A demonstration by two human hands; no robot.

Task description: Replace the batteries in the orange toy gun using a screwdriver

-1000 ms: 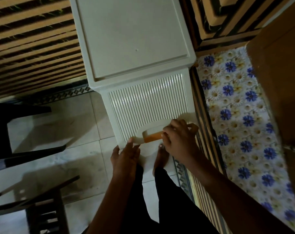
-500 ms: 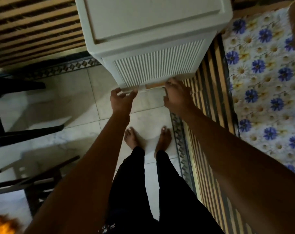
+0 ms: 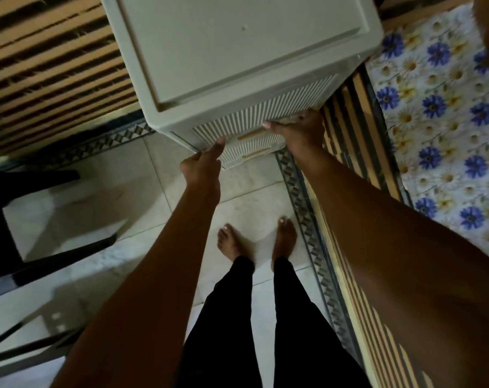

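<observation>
Both hands press on the ribbed front of a white drawer cabinet [image 3: 237,51]: left hand [image 3: 202,163] mostly straight-fingered, right hand [image 3: 299,130] flat, released. Drawers closed, contents unseen.

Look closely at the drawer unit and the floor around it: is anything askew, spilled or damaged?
Nothing stands out. The drawer unit stands square on the floor, its ribbed drawers shut flush, with both hands on its front. No spill or damage shows.

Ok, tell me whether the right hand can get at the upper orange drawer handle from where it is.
Probably yes: the right hand lies on the ribbed front of the drawer unit, its fingertips right beside the upper orange handle, nothing between.
</observation>
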